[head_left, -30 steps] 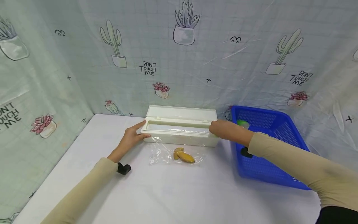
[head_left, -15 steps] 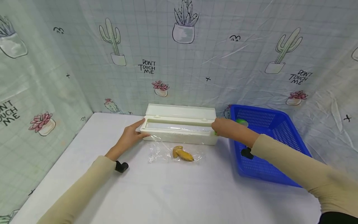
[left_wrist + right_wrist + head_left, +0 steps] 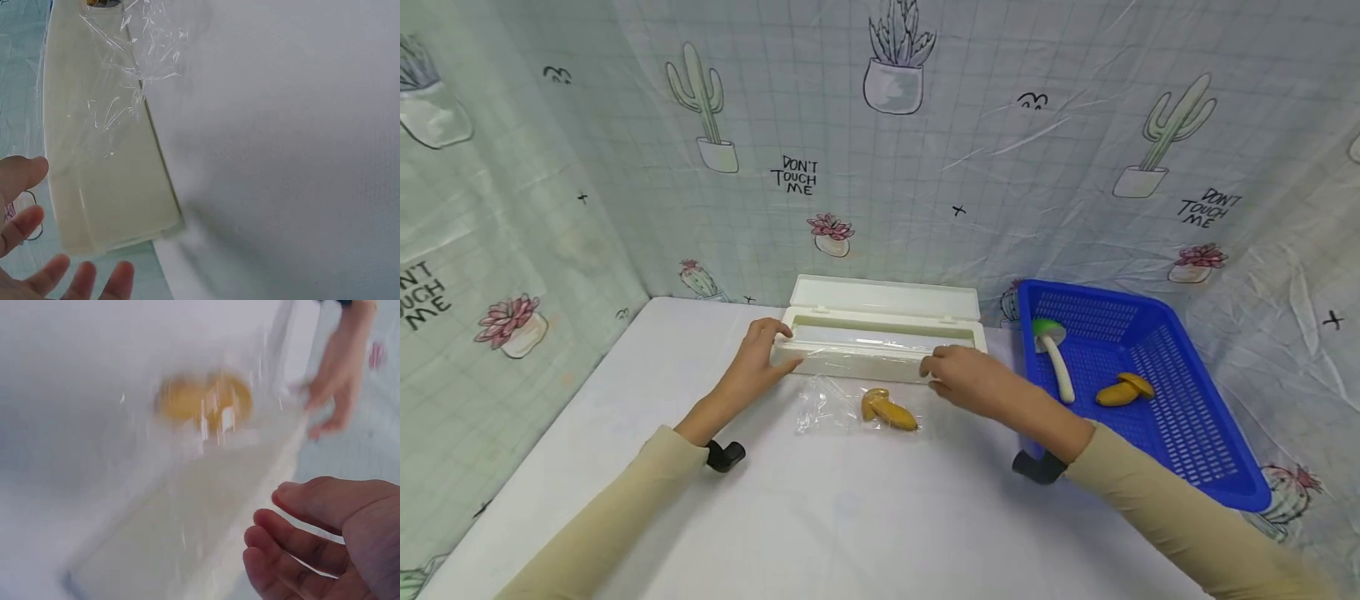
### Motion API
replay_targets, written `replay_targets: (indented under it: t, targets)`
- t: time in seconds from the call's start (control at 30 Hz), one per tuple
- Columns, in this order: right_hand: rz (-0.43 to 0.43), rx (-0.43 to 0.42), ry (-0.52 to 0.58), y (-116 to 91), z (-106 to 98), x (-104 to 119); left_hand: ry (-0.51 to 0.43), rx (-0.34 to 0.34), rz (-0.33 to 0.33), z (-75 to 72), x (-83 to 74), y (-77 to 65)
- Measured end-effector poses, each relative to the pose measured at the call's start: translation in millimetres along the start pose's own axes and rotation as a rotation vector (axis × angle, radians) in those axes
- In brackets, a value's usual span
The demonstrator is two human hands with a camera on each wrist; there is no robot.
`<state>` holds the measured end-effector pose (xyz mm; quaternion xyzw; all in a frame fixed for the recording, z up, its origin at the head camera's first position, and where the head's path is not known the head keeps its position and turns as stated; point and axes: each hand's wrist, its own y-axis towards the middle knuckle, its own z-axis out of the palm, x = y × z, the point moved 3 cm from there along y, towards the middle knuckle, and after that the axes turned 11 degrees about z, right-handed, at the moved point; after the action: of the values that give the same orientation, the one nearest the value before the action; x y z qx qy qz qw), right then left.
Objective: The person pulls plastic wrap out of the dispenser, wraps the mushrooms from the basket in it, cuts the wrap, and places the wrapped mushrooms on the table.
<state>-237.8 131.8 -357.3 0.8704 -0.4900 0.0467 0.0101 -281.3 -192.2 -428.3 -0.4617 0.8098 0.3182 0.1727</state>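
A long cream cling film dispenser (image 3: 850, 364) lies across the table with its lid (image 3: 887, 297) raised at the back and a film roll (image 3: 865, 337) inside. Clear film (image 3: 822, 408) trails over its front edge onto the table. On that film lies a yellow mushroom (image 3: 891, 412), blurred in the right wrist view. My left hand (image 3: 752, 364) is at the dispenser's left end; the left wrist view shows its fingers (image 3: 51, 272) spread around the corner. My right hand (image 3: 972, 379) hovers by the front right part, its fingers (image 3: 269, 550) loosely bent with nothing held.
A blue plastic basket (image 3: 1213, 408) stands to the right. Inside it are a green-capped mushroom (image 3: 1056, 354) with a white stem and another yellow mushroom (image 3: 1124, 390). A patterned curtain (image 3: 887, 183) hangs close behind the dispenser.
My right hand has left the dispenser's right end and moved left toward its front, uncovering the mushrooms in the basket. My left hand's fingers have loosened at the left end.
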Motion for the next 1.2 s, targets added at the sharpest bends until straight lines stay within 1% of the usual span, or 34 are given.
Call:
replay_targets:
  t: [0.03, 0.1, 0.2, 0.33, 0.43, 0.5, 0.53, 0.63, 0.7, 0.73, 0.8, 0.87, 0.97, 1.07, 1.13, 1.2]
  targets:
    - [-0.020, -0.003, 0.026, 1, 7, 7, 0.016, -0.014, 0.006, -0.1, -2.0, 0.3]
    - [-0.033, -0.004, 0.069, 3, 22, 19, 0.042, -0.028, 0.017, -0.8, -6.4, 0.7]
    - [-0.037, -0.040, 0.123, 10, 42, 30, 0.050, -0.019, 0.040, -1.7, -11.2, 1.1]
    - [-0.038, -0.089, 0.179, 19, 61, 34, -0.001, 0.025, 0.084, -2.1, -16.2, 0.7]
    - [-0.041, -0.112, 0.189, 23, 69, 35, -0.075, 0.069, 0.098, -2.5, -19.3, 0.3]
    - [-0.036, -0.120, 0.185, 24, 72, 34, -0.139, 0.121, 0.093, -2.7, -21.1, 0.1]
    - [-0.030, -0.122, 0.187, 25, 73, 34, -0.187, 0.161, 0.090, -2.6, -22.6, -0.2]
    - [-0.021, -0.122, 0.197, 27, 74, 34, -0.363, 0.312, 0.050, -0.7, -25.5, -0.4]
    - [-0.016, -0.119, 0.204, 29, 75, 34, -0.472, 0.411, 0.010, 2.0, -26.2, -0.7]
    - [-0.018, -0.123, 0.205, 30, 75, 34, -0.524, 0.447, -0.015, 3.8, -26.4, -0.4]
    - [-0.024, -0.132, 0.208, 31, 76, 35, -0.583, 0.482, -0.056, 8.6, -25.4, 1.3]
    - [-0.028, -0.146, 0.210, 33, 77, 36, -0.624, 0.475, -0.094, 13.6, -25.6, 4.3]
    - [-0.042, -0.175, 0.219, 35, 79, 38, -0.674, 0.417, -0.141, 20.4, -28.2, 9.6]
    - [-0.055, -0.195, 0.229, 38, 80, 41, -0.739, 0.370, -0.184, 25.2, -34.8, 12.6]
    - [-0.054, -0.199, 0.233, 40, 81, 43, -0.808, 0.367, -0.208, 29.1, -41.1, 12.9]
    - [-0.038, -0.196, 0.236, 42, 81, 44, -0.839, 0.366, -0.221, 34.4, -47.6, 12.1]
